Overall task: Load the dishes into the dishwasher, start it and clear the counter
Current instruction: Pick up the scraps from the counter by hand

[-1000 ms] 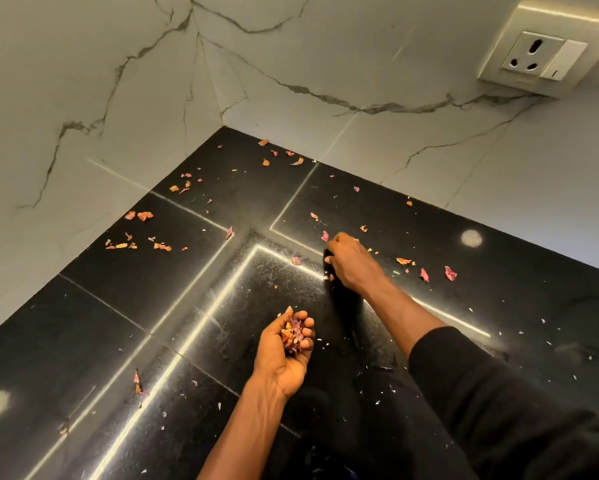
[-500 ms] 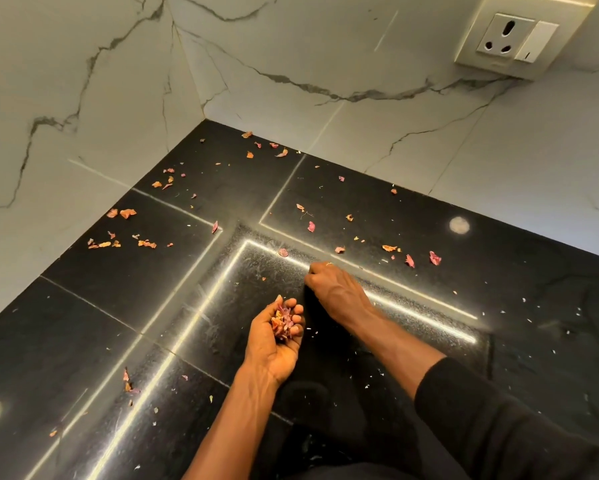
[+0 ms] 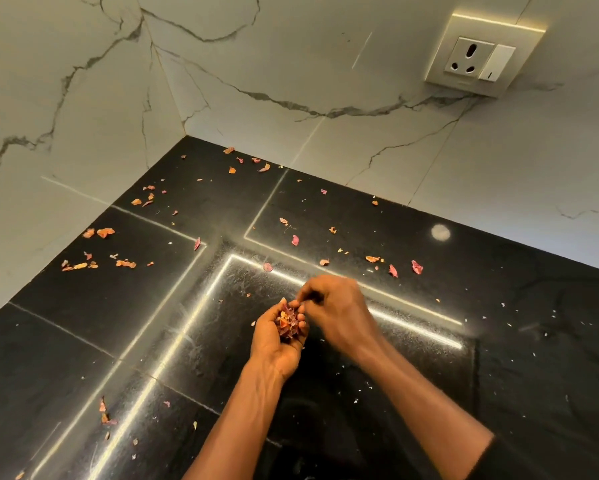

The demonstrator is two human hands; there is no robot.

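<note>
White grey-veined marble wall [image 3: 325, 81]: two faces meeting in a corner.
Glossy black stone counter [image 3: 533, 375]: below the wall, strewn with loose dried pink-orange petals [image 3: 124, 263], mostly toward the corner.
Cream socket plate [image 3: 478, 57]: on the wall, upper right.
Right hand [image 3: 336, 306]: blurred, fingertips bunched at the left fingertips; contents cannot be told.
Left hand [image 3: 273, 344]: palm up, fingers curled, cupping a heap of dried petals [image 3: 287, 322] above the counter.

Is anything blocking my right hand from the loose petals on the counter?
Nothing visible does. The right hand is beside the left hand, which cups gathered petals; the nearest loose petals lie just beyond on the black counter, no object between.
</note>
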